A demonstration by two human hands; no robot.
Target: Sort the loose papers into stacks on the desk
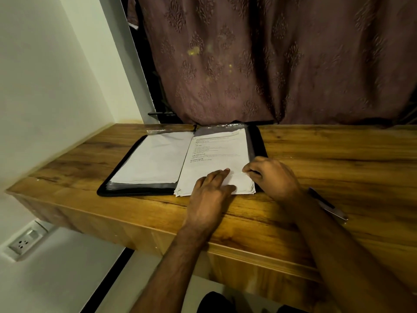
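An open black folder [126, 164] lies on the wooden desk [327, 154]. Its left half holds blank white sheets [153, 159] under clear plastic. On its right half lies a stack of loose printed papers [216, 152], its lower edge overhanging the folder. My left hand [209, 193] rests on the lower part of that stack with fingers straight. My right hand [273, 177] is at the stack's right edge with fingers curled, and its fingertips pinch the edge of the top sheet.
A dark pen [327, 205] lies on the desk right of my right forearm. A patterned brown curtain [282, 59] hangs behind the desk. A white wall [45, 86] stands at the left, with a socket [24, 241] below the desk's edge.
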